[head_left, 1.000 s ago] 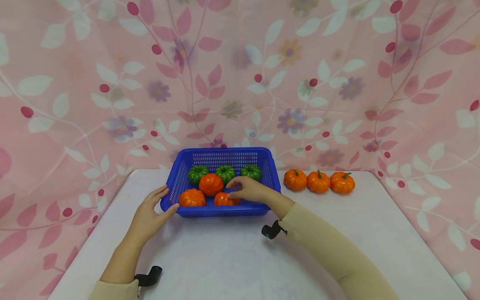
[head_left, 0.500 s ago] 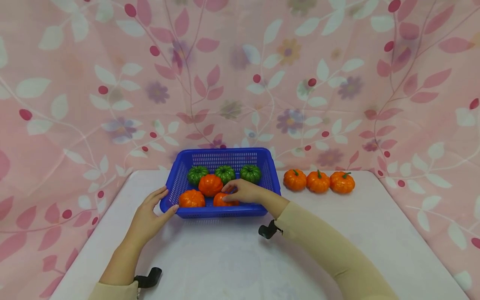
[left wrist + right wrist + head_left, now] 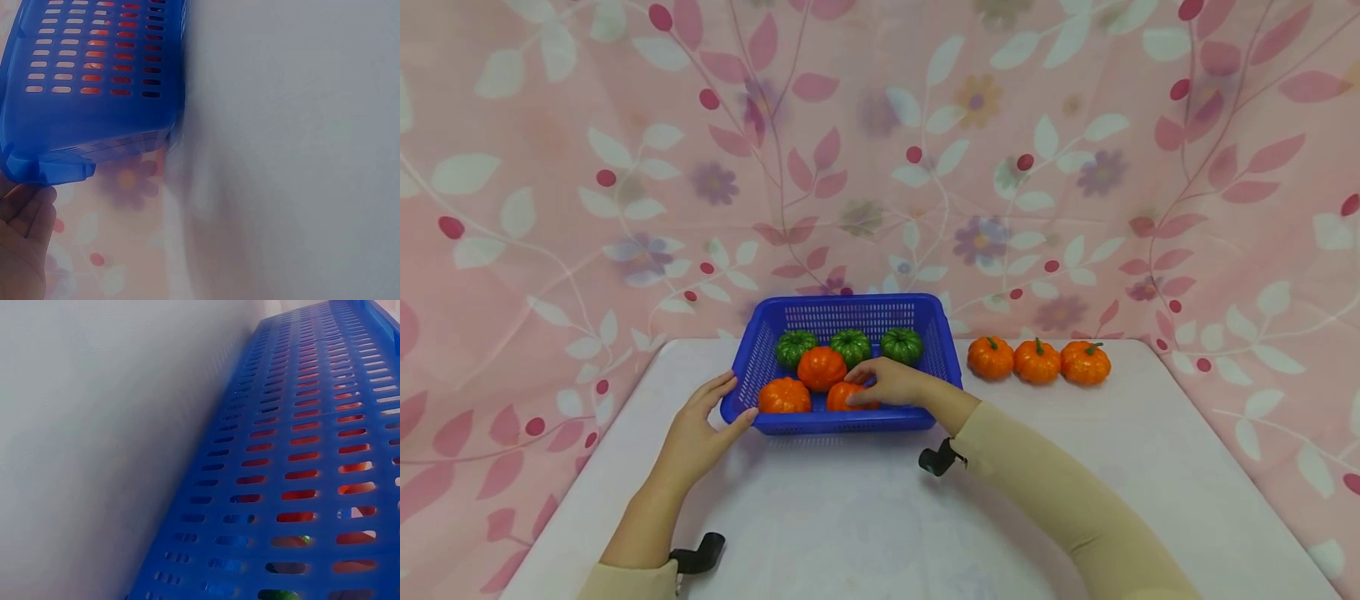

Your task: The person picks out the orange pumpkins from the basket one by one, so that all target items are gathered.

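Head view's got my right grip (image 3: 893, 386) pinching the front-right orange pumpkin (image 3: 838, 397) in the basket (image 3: 850, 423) by the tabletop (image 3: 850, 508)'s back edge, left grip (image 3: 695, 433) spread alongside, so lifting too low could drag everything.

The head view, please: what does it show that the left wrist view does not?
Only the head view: three green pumpkins, the right hand on an orange pumpkin, and three more orange pumpkins on the table.

Only the left wrist view: orange showing through the slotted side of the blue basket.

Both: that basket, the left hand at its rim, the table and the floral backdrop.
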Tool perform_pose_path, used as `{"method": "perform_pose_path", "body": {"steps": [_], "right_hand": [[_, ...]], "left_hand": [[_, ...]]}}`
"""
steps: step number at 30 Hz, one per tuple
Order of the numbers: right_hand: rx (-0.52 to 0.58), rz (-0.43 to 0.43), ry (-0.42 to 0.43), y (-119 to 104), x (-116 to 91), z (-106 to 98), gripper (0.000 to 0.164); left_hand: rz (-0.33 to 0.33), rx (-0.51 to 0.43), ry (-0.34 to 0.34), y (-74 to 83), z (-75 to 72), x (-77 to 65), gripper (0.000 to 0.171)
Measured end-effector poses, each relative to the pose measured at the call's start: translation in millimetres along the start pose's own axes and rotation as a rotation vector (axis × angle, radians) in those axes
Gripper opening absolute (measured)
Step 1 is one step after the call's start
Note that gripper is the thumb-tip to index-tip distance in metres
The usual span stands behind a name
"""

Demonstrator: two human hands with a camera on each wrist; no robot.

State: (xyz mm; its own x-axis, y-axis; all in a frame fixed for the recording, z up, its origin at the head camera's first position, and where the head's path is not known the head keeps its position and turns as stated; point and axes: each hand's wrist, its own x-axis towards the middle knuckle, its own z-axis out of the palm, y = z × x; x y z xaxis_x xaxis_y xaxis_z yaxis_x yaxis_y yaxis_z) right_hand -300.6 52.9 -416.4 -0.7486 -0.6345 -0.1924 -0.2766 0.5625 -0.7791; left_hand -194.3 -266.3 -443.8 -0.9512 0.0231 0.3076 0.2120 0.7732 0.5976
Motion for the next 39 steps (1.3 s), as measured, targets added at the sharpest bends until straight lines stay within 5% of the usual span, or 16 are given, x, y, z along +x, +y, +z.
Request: {"method": "perform_pose_path", "body": {"steps": [17, 25, 39], "right_hand": [[0.114, -0.021, 0.209, -10.5, -24.1, -18.9, 0.041], [0.087, -0.051, 0.29, -15.1, -64.8, -46.8, 0.048], [0.215, -0.025, 0.416, 32.2, -142.8, -77.7, 0.054]], "left_hand": [[-0.008, -0.002, 0.003, 2.9, 0.1, -3.0, 0.073], [-0.002, -0.003, 0.006, 2.4, 1.5, -2.8, 0.073], [-0.008, -0.01, 0.012, 5.1, -1.4, -0.3, 0.072]]}}
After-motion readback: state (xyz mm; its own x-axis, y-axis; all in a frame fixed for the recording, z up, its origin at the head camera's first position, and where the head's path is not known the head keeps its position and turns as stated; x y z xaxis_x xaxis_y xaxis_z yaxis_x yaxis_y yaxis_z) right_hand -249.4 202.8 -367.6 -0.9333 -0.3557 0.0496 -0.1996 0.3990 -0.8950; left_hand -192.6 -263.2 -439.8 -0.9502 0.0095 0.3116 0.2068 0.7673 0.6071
